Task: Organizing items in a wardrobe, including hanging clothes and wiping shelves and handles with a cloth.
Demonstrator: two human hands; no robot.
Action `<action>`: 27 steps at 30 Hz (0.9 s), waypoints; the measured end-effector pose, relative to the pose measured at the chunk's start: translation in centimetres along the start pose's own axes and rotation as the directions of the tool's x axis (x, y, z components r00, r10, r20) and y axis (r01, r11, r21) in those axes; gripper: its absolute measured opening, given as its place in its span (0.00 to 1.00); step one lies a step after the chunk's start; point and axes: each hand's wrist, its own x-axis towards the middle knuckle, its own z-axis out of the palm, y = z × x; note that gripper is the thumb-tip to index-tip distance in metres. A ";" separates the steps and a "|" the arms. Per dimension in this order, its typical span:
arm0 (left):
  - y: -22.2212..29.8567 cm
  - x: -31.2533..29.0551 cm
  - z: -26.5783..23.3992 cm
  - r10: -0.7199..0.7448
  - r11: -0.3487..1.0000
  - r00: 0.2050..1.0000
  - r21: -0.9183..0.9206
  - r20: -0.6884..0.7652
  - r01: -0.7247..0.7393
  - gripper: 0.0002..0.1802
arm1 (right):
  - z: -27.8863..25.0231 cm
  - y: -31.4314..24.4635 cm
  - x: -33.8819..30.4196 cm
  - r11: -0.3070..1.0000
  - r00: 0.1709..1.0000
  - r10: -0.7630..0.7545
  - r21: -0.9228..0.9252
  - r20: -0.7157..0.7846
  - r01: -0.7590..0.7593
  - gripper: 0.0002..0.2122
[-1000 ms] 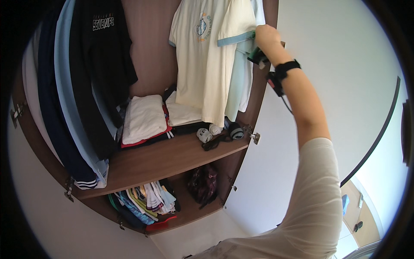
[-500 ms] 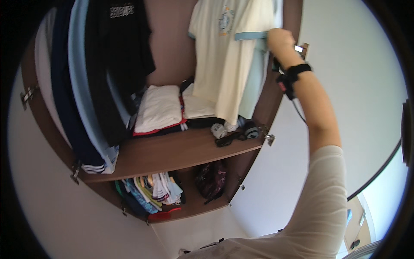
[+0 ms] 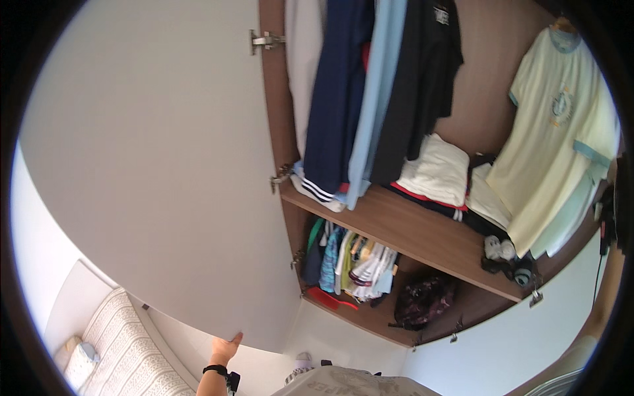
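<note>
At the bottom, my left hand (image 3: pixel 226 346) is closed on the free edge of the wardrobe's left door (image 3: pixel 165 165), thumb lying against the panel. A black band circles that wrist. My right forearm (image 3: pixel 609 280) rises along the right rim beside the wardrobe's right door (image 3: pixel 515 340); the hand itself is lost past the dark rim. Nearest to that arm hangs a cream T-shirt (image 3: pixel 538 138) with blue-green trim. Further left hang a black T-shirt (image 3: pixel 422 86), a light blue garment (image 3: pixel 383 86) and navy trousers (image 3: pixel 340 99).
Folded white clothes (image 3: pixel 436 171) lie on the shelf (image 3: pixel 403 214), with sunglasses (image 3: pixel 498 265) near its right end. Small garments (image 3: pixel 356 264) hang below, beside a dark patterned backpack (image 3: pixel 422 300) and a red hanger (image 3: pixel 330 300). A bed (image 3: pixel 125 343) stands at lower left.
My view has swung left, shifting the wardrobe rightward. My left hand has come into view on the left door. My right hand, earlier beside the cream T-shirt's sleeve, has passed out of sight.
</note>
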 end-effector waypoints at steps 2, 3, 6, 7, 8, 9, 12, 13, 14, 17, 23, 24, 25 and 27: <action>-0.8 0.5 -1.2 0.057 0.996 0.998 0.072 0.018 -0.058 0.20 | -4.6 -6.6 -1.8 0.943 0.974 -0.197 0.293 0.112 0.157 0.12; -1.1 0.9 -1.5 0.054 0.997 0.998 0.060 0.010 -0.055 0.20 | -7.1 -10.0 -2.7 0.866 0.936 -0.321 0.446 0.144 0.228 0.12; -0.2 0.7 -3.7 0.119 0.978 0.992 0.169 0.031 -0.122 0.21 | -10.0 -21.1 -4.0 0.436 0.750 -0.661 0.806 -0.016 0.401 0.17; -0.8 0.6 -4.1 0.133 0.972 0.990 0.188 0.043 -0.138 0.21 | -12.5 -25.2 -4.1 0.284 0.649 -0.750 0.823 -0.129 0.492 0.18; -1.5 0.9 -4.4 0.148 0.968 0.988 0.199 0.049 -0.154 0.21 | -15.0 -29.4 -3.6 0.159 0.569 -0.810 0.880 -0.143 0.448 0.19; -2.0 1.4 -4.9 0.152 0.969 0.988 0.193 0.031 -0.155 0.21 | -16.6 -32.9 -3.2 0.000 0.497 -0.823 0.875 -0.276 0.485 0.17; -2.2 2.2 -7.1 0.224 0.967 0.975 0.123 0.016 -0.224 0.23 | -21.7 -43.4 0.3 -0.311 0.481 -0.657 0.790 -0.581 0.529 0.18; -2.7 2.7 -7.7 0.227 0.966 0.974 0.124 -0.002 -0.225 0.23 | -25.1 -46.2 1.5 -0.405 0.542 -0.631 0.831 -0.556 0.381 0.20; -3.7 3.0 -8.1 0.217 0.971 0.976 0.103 -0.005 -0.215 0.23 | -26.7 -49.0 4.0 -0.416 0.599 -0.510 0.786 -0.618 0.458 0.22; -5.9 4.0 -9.0 0.235 0.966 0.971 0.116 -0.033 -0.230 0.25 | -32.7 -56.3 10.4 -0.313 0.766 -0.277 0.808 -0.580 0.499 0.21; -8.8 6.5 -9.3 0.225 0.972 0.974 0.077 -0.029 -0.222 0.23 | -36.5 -66.2 16.7 0.418 0.948 -0.081 0.853 -0.309 0.313 0.17; -8.8 7.0 -9.3 0.229 0.971 0.973 0.072 -0.022 -0.227 0.23 | -35.5 -67.5 17.9 0.432 0.942 -0.070 0.841 -0.327 0.324 0.17; -8.7 7.4 -9.5 0.230 0.971 0.973 0.071 -0.015 -0.229 0.23 | -34.8 -68.8 18.5 0.421 0.950 -0.023 0.859 -0.312 0.292 0.18; -8.1 8.3 -10.4 0.272 0.961 0.962 0.045 -0.016 -0.271 0.22 | -33.8 -70.0 19.1 0.387 0.953 0.055 0.886 -0.298 0.254 0.17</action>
